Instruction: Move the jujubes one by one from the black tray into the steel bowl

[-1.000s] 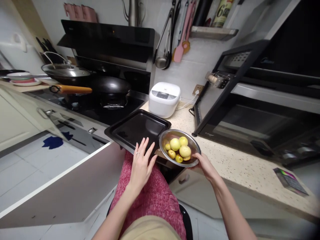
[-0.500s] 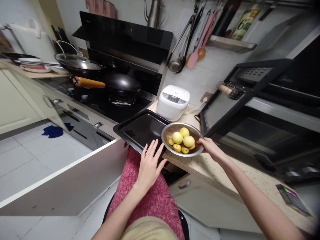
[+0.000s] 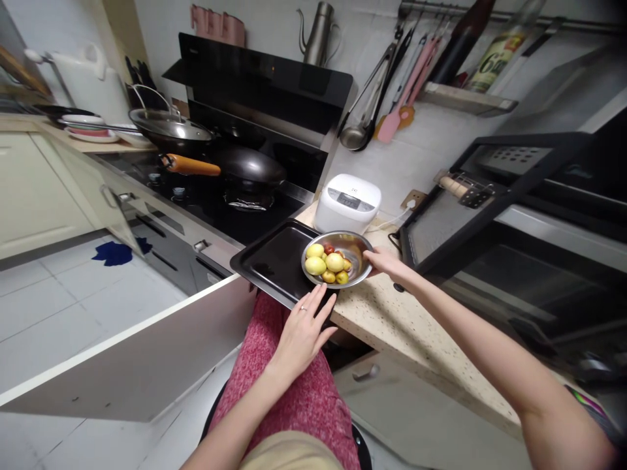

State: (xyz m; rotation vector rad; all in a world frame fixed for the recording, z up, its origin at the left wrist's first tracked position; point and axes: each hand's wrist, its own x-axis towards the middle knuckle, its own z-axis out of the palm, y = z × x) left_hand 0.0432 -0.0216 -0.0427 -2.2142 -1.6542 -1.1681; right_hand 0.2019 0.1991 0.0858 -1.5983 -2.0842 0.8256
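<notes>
Holding on, the right hand has its grip closed on the rim of a round, silvery metal bowl, which leans left over the right edge of a black, rectangular metal tray at the tabletop's front, round yellow produce bunched low inside! The left hand, spread wide, grasps nothing beside the tray's front edge. Positioning the bowl looks like the step; next calls for a steady wrist.

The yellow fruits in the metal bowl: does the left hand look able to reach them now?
Probably yes. The left hand is open beside the near rim of the metal bowl, nothing covers the yellow fruits from above, and the right hand holds the bowl's right side, seemingly out of the way.
</notes>
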